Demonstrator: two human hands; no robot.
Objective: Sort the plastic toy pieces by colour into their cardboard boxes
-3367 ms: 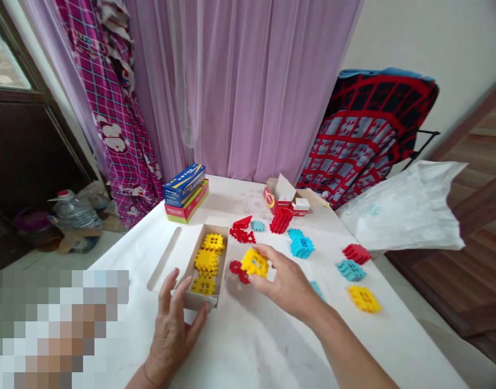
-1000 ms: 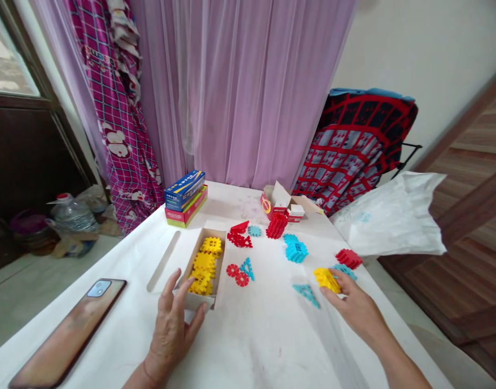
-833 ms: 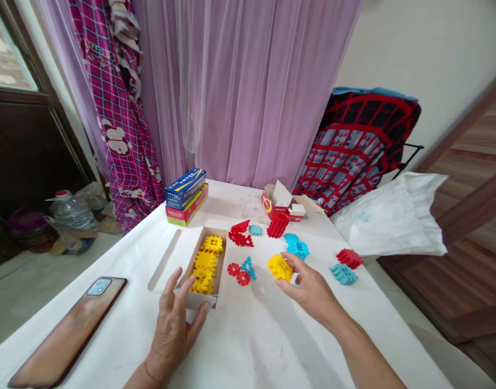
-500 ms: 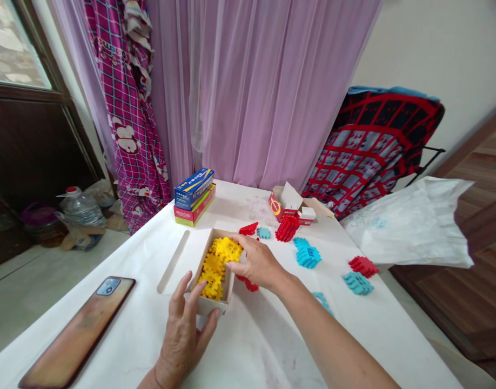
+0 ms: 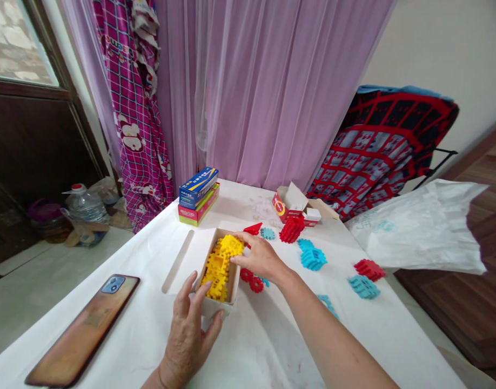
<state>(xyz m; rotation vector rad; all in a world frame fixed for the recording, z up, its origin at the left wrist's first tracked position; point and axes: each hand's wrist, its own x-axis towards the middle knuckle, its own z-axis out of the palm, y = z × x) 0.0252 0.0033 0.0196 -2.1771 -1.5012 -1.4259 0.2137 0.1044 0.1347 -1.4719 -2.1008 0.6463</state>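
A narrow open cardboard box point(image 5: 212, 309) lies on the white table point(image 5: 256, 346), filled with several yellow interlocking blocks point(image 5: 216, 269). My left hand point(image 5: 189, 337) grips the box's near end, fingers on its left side and thumb on its right. My right hand point(image 5: 261, 259) reaches over the box's far end. Its fingertips are closed on a yellow block point(image 5: 232, 245) that rests on top of the others in the box.
Red gears point(image 5: 253, 282) lie just right of the box. Red blocks point(image 5: 290, 229) and blue blocks point(image 5: 313, 258) are scattered further right. A phone point(image 5: 84, 329) lies front left, stacked flat boxes point(image 5: 198, 194) and an open red carton point(image 5: 294, 202) at the back, and a white bag point(image 5: 422, 227) to the right.
My right hand picked up a yellow block at the table's right side, carried it left and set it into the box's far end. My left hand stayed on the box.
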